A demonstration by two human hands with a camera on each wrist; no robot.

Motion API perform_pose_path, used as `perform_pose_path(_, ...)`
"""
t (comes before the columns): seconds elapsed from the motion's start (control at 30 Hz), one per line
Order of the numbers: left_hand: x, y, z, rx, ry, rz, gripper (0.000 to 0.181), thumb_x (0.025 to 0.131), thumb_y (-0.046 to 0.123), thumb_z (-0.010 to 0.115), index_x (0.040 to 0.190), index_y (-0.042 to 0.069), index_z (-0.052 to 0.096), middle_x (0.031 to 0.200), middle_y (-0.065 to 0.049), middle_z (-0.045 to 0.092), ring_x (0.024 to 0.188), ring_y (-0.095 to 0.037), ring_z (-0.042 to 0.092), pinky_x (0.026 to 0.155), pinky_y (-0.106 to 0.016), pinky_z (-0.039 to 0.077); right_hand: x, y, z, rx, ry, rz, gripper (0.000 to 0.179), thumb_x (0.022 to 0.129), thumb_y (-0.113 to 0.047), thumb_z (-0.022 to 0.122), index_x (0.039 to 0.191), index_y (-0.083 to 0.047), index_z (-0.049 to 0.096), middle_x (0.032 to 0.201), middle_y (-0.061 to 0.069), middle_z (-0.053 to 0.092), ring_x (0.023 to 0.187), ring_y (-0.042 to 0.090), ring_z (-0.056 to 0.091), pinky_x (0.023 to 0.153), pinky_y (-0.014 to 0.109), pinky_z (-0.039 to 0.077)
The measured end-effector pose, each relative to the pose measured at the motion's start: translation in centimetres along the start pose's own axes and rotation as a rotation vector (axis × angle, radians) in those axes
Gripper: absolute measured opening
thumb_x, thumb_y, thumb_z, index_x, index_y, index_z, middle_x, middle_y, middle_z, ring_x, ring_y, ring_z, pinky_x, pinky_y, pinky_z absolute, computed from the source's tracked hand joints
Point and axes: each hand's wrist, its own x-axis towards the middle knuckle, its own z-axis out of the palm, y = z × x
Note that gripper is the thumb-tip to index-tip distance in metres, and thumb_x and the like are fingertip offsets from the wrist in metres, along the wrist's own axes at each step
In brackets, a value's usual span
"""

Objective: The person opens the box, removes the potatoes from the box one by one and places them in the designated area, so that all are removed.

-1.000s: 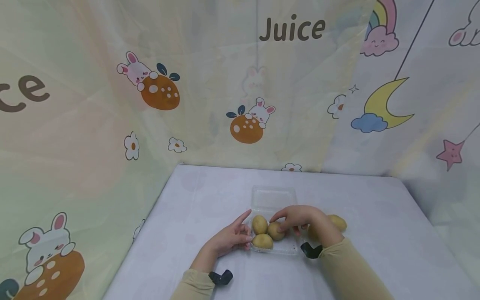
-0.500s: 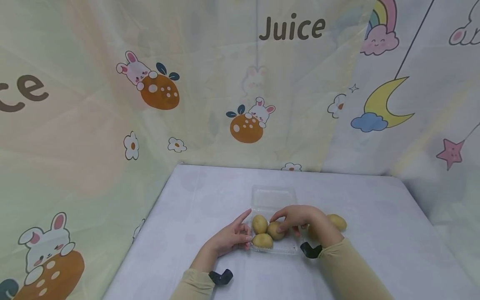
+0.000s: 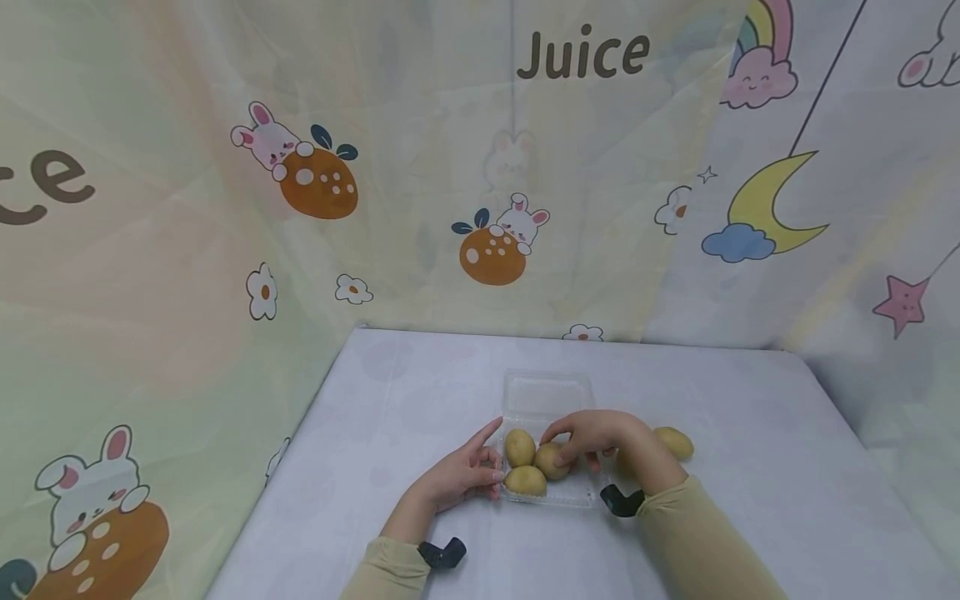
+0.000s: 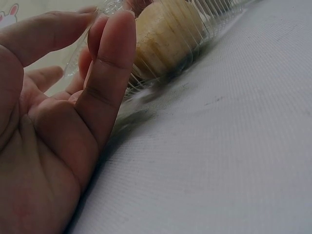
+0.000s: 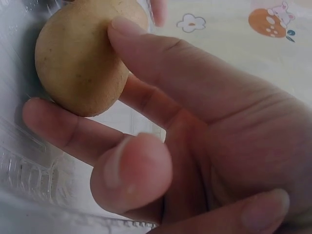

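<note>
Right hand's grip is spread potato-wide, pinching a potato inside the open clear box, so seat it low and release gently, left hand bracing the wall (touch or pinch, can't tell); count: 1 box, 3 potatoes in, 2 potatoes visible outside, one mostly hidden.

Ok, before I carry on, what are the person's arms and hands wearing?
The left sleeve and right sleeve are both plain tan. A black, angular device sits at the left wrist and right wrist. No gloves show.
</note>
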Motion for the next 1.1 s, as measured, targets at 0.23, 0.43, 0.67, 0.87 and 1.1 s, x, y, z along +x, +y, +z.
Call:
perform_pose_path(0.23, 0.05, -0.07, -0.05, -0.008, -0.003, -0.002, 0.095, 0.087, 0.011, 0.073, 0.155, 0.045, 0.017, 0.097, 0.000, 0.054, 0.074, -0.016, 0.065, 0.072, -0.033, 0.059, 0.08, -0.03, -0.01, -0.018, 0.003, 0.003, 0.033, 0.086, -0.039, 0.075, 0.117, -0.043, 0.065, 0.091, 0.000, 0.067, 0.047, 0.015, 0.050, 0.043, 0.024, 0.027)
perform_pose_path(0.43, 0.04, 0.00, -0.05, -0.012, -0.005, -0.001, 0.096, 0.087, 0.010, 0.073, 0.156, 0.042, 0.015, 0.097, 0.000, 0.054, 0.075, -0.016, 0.065, 0.073, -0.033, 0.059, -0.20, -0.27, 0.06, 0.006, 0.011, -0.014, 0.031, 0.087, -0.034, 0.075, 0.116, -0.038, 0.067, 0.093, -0.003, 0.064, 0.049, 0.014, 0.042, 0.045, 0.024, 0.033)
perform_pose_path(0.67, -0.08, 0.01, -0.01, -0.007, 0.002, -0.008, 0.096, 0.087, 0.011, 0.073, 0.157, 0.042, 0.015, 0.097, 0.000, 0.054, 0.076, -0.016, 0.065, 0.073, -0.033, 0.059, -0.16, -0.29, 0.36, 0.006, 0.004, -0.020, 0.039, 0.085, -0.033, 0.076, 0.122, -0.037, 0.064, 0.097, -0.003, 0.064, 0.049, 0.014, 0.039, 0.046, 0.024, 0.035)
perform_pose_path(0.87, -0.01, -0.11, -0.11, -0.001, 0.003, -0.004, 0.095, 0.088, 0.010, 0.072, 0.156, 0.042, 0.015, 0.097, 0.000, 0.054, 0.076, -0.016, 0.065, 0.073, -0.033, 0.059, -0.14, -0.32, 0.43, 0.003, 0.021, -0.032, 0.037, 0.085, -0.032, 0.077, 0.120, -0.036, 0.066, 0.096, -0.003, 0.064, 0.049, 0.014, 0.039, 0.046, 0.025, 0.034)
perform_pose_path(1.1, 0.00, -0.18, -0.06, 0.006, 0.012, -0.004, 0.094, 0.088, 0.010, 0.073, 0.155, 0.044, 0.017, 0.097, 0.000, 0.054, 0.076, -0.016, 0.065, 0.073, -0.033, 0.059, -0.18, -0.03, 0.45, -0.003, 0.044, -0.044, 0.039, 0.084, -0.036, 0.076, 0.122, -0.035, 0.066, 0.096, -0.003, 0.064, 0.050, 0.015, 0.039, 0.047, 0.025, 0.035)
